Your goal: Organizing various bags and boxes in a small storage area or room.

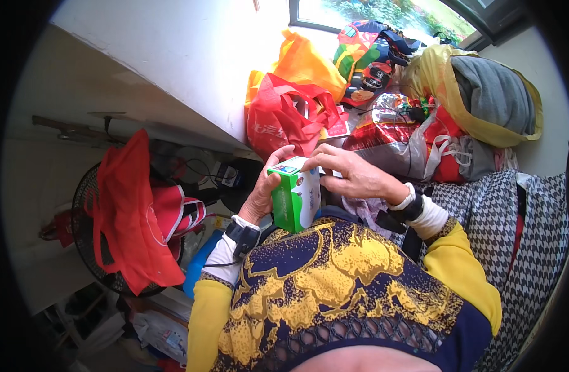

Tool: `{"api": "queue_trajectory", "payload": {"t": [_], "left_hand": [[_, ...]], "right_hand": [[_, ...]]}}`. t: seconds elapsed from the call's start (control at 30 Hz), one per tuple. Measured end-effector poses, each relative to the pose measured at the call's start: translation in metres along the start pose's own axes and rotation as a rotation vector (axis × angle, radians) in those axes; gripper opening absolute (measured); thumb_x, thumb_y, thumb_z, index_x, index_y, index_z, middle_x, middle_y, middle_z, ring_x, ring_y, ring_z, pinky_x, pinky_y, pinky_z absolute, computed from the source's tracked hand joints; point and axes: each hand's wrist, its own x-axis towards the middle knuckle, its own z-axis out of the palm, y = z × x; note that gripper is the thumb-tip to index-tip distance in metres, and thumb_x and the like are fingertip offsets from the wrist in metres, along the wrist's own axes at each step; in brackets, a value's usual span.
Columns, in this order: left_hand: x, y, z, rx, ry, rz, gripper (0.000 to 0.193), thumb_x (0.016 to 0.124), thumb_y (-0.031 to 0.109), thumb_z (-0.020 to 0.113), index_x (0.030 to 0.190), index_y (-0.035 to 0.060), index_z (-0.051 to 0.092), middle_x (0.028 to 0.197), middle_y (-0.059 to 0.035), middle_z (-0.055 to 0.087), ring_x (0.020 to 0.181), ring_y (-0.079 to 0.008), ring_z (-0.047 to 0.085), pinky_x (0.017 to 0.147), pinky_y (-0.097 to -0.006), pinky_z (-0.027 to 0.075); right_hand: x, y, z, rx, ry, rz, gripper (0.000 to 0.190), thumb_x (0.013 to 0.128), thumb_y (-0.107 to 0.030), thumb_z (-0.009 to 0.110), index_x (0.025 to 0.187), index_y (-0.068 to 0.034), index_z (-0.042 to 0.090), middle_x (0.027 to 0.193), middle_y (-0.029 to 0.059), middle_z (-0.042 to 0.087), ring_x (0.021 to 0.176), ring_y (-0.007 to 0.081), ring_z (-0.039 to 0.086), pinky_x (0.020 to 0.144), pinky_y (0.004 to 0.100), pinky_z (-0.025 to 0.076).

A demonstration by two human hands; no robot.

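Observation:
A green and white cardboard box [293,200] with printed pictures and writing stands upright before my chest. My left hand [262,193] holds it along the left side, with the thumb on the near face and the fingers behind. From the right, my right hand [358,174] reaches over. Its index fingertip touches the box's top edge, while the other fingers are bent beside the right face. The top of the box looks shut. Just beyond the box is a red fabric bag [277,114], with a white and red box [336,126] beside it.
At left, a red bag [135,209] hangs over a black fan [86,223]. Orange [310,60] and patterned bags [358,65] sit by the window. A yellow bag [440,83] holds grey fabric [491,93]. Houndstooth fabric [475,218] lies at my right, near a shiny red package [382,128].

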Motion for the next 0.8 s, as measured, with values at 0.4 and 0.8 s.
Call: {"api": "queue_trajectory", "payload": {"t": [0.4, 0.8], "left_hand": [[-0.003, -0.009, -0.007, -0.045, 0.061, 0.022, 0.109, 0.078, 0.066, 0.085, 0.156, 0.0076, 0.035, 0.14, -0.0138, 0.059, 0.126, -0.0245, 0.063, 0.107, -0.0397, 0.054], [0.008, -0.007, -0.001, -0.041, 0.061, 0.029, 0.106, 0.08, 0.057, 0.089, 0.156, 0.0088, 0.032, 0.133, -0.0142, 0.063, 0.118, -0.0233, 0.067, 0.101, -0.0392, 0.058]], "right_hand": [[0.012, 0.008, 0.007, -0.188, -0.03, 0.085, 0.028, 0.087, -0.012, 0.071, 0.113, -0.008, 0.06, 0.106, 0.0134, 0.06, 0.106, 0.0359, 0.064, 0.089, 0.0455, 0.053], [0.003, 0.018, 0.011, -0.103, -0.045, 0.13, 0.034, 0.087, -0.015, 0.082, 0.106, -0.004, 0.056, 0.103, 0.0148, 0.057, 0.101, 0.0355, 0.062, 0.083, 0.0448, 0.052]]}}
